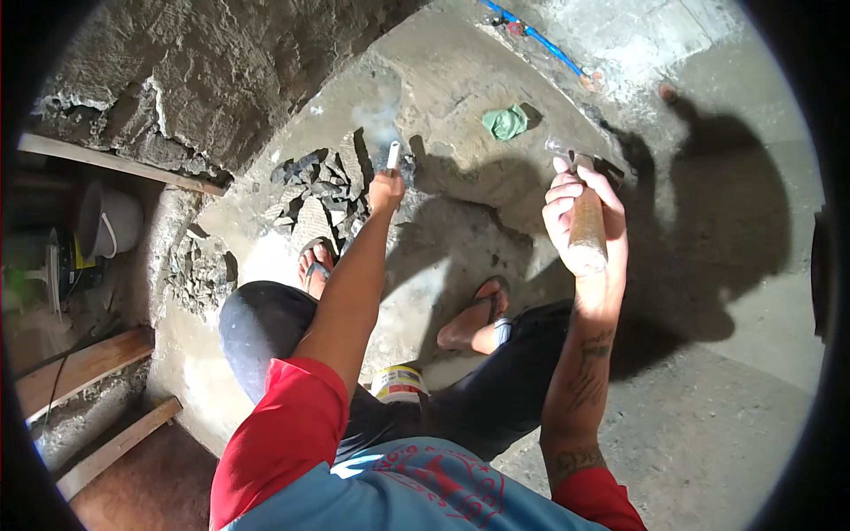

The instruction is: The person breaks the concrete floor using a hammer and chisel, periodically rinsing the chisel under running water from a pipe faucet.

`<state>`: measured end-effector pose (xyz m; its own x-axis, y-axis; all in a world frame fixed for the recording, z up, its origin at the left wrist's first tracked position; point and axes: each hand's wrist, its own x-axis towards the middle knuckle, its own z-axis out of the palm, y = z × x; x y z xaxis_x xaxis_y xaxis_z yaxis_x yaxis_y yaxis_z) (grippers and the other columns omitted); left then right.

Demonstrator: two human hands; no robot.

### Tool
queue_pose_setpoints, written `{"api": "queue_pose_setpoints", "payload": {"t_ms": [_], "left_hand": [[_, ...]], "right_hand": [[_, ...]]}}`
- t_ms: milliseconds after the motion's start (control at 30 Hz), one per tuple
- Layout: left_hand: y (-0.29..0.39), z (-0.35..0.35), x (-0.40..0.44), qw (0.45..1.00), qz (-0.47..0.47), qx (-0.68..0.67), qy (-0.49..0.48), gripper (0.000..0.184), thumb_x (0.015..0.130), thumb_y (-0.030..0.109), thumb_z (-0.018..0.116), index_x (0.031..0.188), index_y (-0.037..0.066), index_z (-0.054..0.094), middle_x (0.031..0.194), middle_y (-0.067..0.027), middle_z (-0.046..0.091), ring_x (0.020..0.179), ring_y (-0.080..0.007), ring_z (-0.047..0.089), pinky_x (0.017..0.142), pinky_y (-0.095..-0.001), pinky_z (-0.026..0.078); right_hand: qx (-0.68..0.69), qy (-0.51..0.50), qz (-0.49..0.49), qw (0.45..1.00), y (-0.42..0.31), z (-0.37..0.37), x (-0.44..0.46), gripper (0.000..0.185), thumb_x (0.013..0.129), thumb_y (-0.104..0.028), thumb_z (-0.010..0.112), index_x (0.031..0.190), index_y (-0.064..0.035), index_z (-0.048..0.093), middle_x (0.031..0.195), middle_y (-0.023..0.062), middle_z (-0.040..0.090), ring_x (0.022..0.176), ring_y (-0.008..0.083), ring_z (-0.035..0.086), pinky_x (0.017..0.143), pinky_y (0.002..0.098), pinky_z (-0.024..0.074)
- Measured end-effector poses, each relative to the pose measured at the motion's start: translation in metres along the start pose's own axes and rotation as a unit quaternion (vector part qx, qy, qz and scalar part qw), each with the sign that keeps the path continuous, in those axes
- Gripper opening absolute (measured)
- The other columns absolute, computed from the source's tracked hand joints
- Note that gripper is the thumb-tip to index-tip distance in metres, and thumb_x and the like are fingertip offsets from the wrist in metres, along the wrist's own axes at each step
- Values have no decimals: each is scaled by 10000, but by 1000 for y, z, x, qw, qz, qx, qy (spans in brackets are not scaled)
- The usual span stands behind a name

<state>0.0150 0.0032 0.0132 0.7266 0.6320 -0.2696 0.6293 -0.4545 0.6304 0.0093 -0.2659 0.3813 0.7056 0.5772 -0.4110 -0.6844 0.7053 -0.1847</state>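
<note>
My left hand (pixel 387 189) is closed around a short pale rod (pixel 394 155), perhaps a chisel. The rod's top end sticks up above the fist, beside a heap of broken grey chunks (pixel 323 181). Farther right, my right hand (pixel 584 221) is raised and wrapped round a tool's wooden handle (pixel 588 232). The handle's butt faces the camera; the tool's dark head is partly hidden behind the fingers and looks like a hammer's. Faint dust hangs just beyond the rod.
A crumpled green bag (pixel 506 122) lies on the concrete floor. Past it runs a blue pipe (pixel 553 49). A bucket (pixel 398 382) is between my legs. Rubble (pixel 199 270), wooden boards (pixel 88 367) and a grey bucket (pixel 111 219) are at the left. My sandalled feet flank the work spot.
</note>
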Motion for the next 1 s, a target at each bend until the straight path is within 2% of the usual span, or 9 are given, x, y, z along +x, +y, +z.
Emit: {"api": "queue_pose_setpoints", "payload": {"t_ms": [167, 300, 367, 433, 500, 633, 767, 933, 1000], "left_hand": [[24, 7, 9, 993, -37, -113, 23, 548, 826, 487, 498, 931, -35, 628, 933, -283, 629, 958, -433, 592, 833, -472, 463], [6, 40, 37, 997, -36, -20, -58, 524, 819, 458, 497, 973, -26, 626, 959, -265, 640, 967, -422, 605, 840, -461, 480], [40, -2, 6, 987, -155, 27, 3, 459, 848, 404, 473, 989, -14, 599, 936, -259, 646, 944, -399, 625, 816, -460, 497], [54, -13, -4, 980, -190, -1, 55, 421, 870, 392, 467, 997, 3, 565, 902, -245, 651, 905, -378, 641, 780, -463, 509], [57, -16, -4, 993, -90, 16, 80, 404, 883, 387, 465, 1004, 8, 541, 893, -232, 654, 874, -386, 643, 758, -473, 509], [41, 2, 4, 997, 39, 43, -45, 428, 859, 462, 471, 1043, 88, 567, 937, -222, 655, 930, -390, 628, 828, -485, 478], [41, 3, 7, 973, -204, -46, 97, 487, 881, 441, 437, 1017, -14, 546, 955, -252, 645, 905, -387, 640, 782, -472, 503], [26, 13, -6, 991, -58, -60, 107, 437, 872, 430, 507, 930, 0, 551, 872, -263, 638, 883, -423, 619, 741, -495, 484], [23, 18, -7, 996, -9, -76, 51, 493, 856, 457, 495, 940, -20, 585, 917, -251, 646, 921, -411, 614, 789, -488, 469]], "right_hand": [[-14, -5, 33, 999, -2, -2, -1, 282, 921, -148, 506, 1110, 58, 544, 801, 43, 554, 715, 126, 550, 633, 256, 466], [-20, 3, 24, 1000, -6, -5, -1, 196, 890, -92, 544, 1049, 17, 580, 822, 63, 564, 719, 129, 576, 654, 283, 497], [-26, 16, 12, 999, -11, -8, 2, 198, 887, -89, 549, 1057, 9, 569, 820, 60, 558, 712, 129, 572, 643, 282, 496], [-28, 30, 1, 999, -15, -11, 2, 202, 884, -87, 555, 1065, 2, 559, 818, 58, 551, 705, 128, 568, 632, 281, 494], [-44, 42, -20, 998, -18, -12, 2, 203, 877, -81, 566, 1067, -14, 543, 811, 53, 538, 696, 128, 563, 615, 280, 493], [-70, 71, -56, 993, -20, -9, -4, 182, 872, -87, 585, 1040, -29, 546, 803, 53, 541, 678, 126, 561, 597, 281, 492], [-36, 69, -42, 996, -30, -17, -4, 149, 875, -106, 600, 1005, -53, 548, 784, 61, 568, 643, 138, 567, 584, 292, 494], [-144, 104, -86, 980, -29, -25, -1, 146, 880, -131, 611, 997, -104, 527, 812, 32, 532, 668, 130, 538, 601, 300, 486], [-214, 117, -97, 965, -26, -30, 6, 132, 892, -168, 609, 970, -123, 513, 801, 13, 513, 639, 113, 502, 570, 282, 462]]}}
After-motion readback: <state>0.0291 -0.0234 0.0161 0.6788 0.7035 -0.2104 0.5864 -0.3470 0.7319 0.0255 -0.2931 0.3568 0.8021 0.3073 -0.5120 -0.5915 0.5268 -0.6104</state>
